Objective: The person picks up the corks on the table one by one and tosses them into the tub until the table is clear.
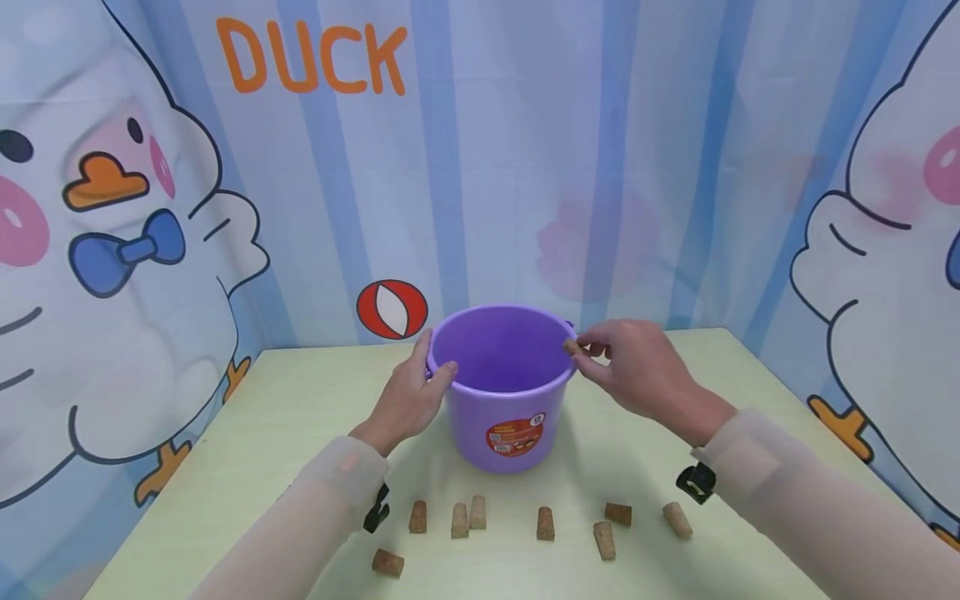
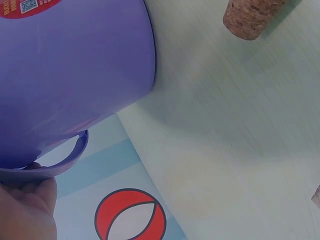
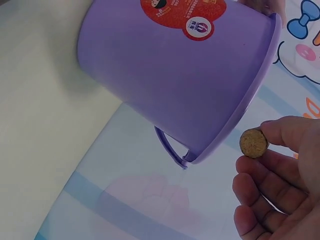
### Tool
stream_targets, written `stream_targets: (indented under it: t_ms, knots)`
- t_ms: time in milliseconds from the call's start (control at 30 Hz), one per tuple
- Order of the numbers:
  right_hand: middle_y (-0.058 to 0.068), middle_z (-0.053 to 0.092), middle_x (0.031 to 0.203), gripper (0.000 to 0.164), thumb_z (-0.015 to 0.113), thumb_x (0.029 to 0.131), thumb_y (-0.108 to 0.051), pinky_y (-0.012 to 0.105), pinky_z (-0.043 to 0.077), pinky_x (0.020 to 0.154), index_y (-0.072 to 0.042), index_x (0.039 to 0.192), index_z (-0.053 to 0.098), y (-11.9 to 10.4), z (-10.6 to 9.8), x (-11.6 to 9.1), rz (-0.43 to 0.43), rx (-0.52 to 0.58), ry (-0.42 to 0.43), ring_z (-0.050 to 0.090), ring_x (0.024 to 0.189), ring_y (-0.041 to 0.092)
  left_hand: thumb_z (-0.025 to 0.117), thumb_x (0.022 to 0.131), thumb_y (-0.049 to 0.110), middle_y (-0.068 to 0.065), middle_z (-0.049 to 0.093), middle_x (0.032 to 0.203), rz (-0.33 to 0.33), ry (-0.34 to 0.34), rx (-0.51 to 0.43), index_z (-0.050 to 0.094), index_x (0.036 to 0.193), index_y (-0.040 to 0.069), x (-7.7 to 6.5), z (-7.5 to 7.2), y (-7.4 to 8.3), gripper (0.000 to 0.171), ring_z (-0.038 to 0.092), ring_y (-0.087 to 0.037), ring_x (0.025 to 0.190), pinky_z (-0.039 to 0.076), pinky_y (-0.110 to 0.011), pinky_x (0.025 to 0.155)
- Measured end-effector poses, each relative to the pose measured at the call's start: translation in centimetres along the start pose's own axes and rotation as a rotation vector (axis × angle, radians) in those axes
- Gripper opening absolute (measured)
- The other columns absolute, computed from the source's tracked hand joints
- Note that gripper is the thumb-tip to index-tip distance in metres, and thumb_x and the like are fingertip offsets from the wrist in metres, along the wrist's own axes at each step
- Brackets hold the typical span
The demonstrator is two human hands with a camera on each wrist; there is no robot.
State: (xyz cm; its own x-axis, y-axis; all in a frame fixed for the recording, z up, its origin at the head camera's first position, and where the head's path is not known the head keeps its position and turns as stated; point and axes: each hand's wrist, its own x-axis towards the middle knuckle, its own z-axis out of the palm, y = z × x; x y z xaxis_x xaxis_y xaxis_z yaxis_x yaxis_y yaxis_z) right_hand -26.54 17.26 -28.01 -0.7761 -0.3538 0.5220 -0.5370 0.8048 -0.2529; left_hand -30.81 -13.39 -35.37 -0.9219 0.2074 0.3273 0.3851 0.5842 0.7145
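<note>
A purple bucket [image 1: 504,417] with a red label stands upright on the table. My left hand [image 1: 408,396] grips its left rim, thumb over the edge; in the left wrist view the fingers [image 2: 46,195] are at the bucket's handle. Between thumb and fingers my right hand [image 1: 637,367] pinches a cork [image 3: 254,143] beside the right rim, near the bucket's opening. In the right wrist view the cork shows end-on, apart from the bucket wall. The floor of the bucket is hidden from the head view.
Several loose corks lie on the pale table [image 1: 300,467] in front of the bucket, among them a dark cork [image 1: 387,563] at front left and a cork [image 1: 677,520] at right. A curtain [image 1: 495,167] printed with ducks hangs behind and at both sides.
</note>
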Motion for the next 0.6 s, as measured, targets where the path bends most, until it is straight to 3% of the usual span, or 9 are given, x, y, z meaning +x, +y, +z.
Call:
stream_targets:
  t_ms: [600]
  knots:
    - [0.001, 0.073, 0.088, 0.021, 0.069, 0.099, -0.028, 0.037, 0.050, 0.066, -0.011, 0.097, 0.081, -0.5, 1.1, 0.8, 0.014, -0.015, -0.009, 0.060, 0.080, 0.021, 0.045, 0.105, 0.037, -0.016, 0.037, 0.162, -0.014, -0.009, -0.004, 0.005, 0.165, 0.006, -0.1, 0.0, 0.1, 0.078, 0.041, -0.034, 0.146, 0.038, -0.052, 0.115]
